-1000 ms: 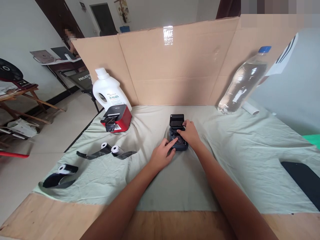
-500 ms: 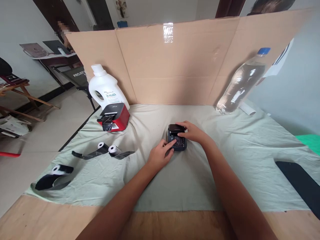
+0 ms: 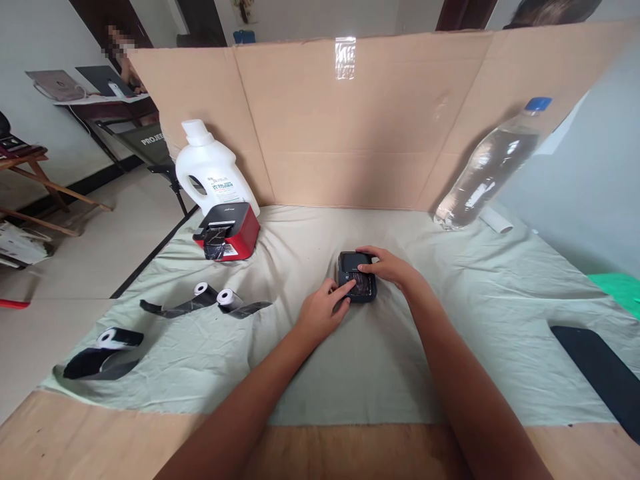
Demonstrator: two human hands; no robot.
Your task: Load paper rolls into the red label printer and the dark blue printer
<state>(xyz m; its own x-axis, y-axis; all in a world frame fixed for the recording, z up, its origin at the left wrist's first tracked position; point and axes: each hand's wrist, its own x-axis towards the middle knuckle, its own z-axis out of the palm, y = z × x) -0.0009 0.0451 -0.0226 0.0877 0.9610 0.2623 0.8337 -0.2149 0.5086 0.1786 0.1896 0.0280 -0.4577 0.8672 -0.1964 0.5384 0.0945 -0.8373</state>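
Nearest lies the bare wooden board (image 3: 100,440), with a pale green cloth (image 3: 475,320) spread over most of it. The small black printer (image 3: 349,265) sits in the middle of that cloth, lid down. Nearer than it, far to its right, lies a flat black slab (image 3: 600,367). To its left are a lone paper roll (image 3: 103,350) and two more rolls (image 3: 215,299), all trailing dark tails.

The left hand (image 3: 317,313) is half curled, its forefinger stretched onto the printer's near edge and clasping nothing. The right hand (image 3: 393,267) lies flat across the lid, fingers pressing down rather than wrapped around it.

Beyond the printer to the left stands a red printer (image 3: 233,230) with a white jug (image 3: 210,173) behind it. To the far right a water bottle (image 3: 490,170) leans on the cardboard screen (image 3: 350,133).
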